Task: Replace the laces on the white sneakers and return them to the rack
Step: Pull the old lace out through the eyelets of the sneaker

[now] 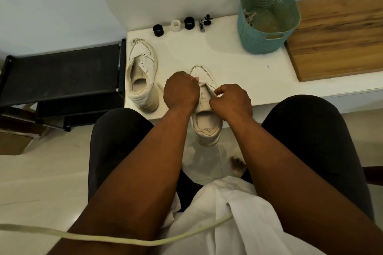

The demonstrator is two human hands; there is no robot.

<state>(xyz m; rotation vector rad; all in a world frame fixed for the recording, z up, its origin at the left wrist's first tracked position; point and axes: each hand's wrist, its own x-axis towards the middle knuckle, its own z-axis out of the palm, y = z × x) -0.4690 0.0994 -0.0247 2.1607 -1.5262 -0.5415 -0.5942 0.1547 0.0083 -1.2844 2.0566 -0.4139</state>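
We see both hands curled at the laced part of a white sneaker (207,118) lying toe-away at the near edge of a white table (228,64): the left hand (180,91) pinches its left eyelet flap, and the right hand (232,100) pinches the right flap. The second sneaker (142,76), unlaced, lies just left on the table beside a black rack (62,72), and a teal basket (267,18) holding laces stands farther back.
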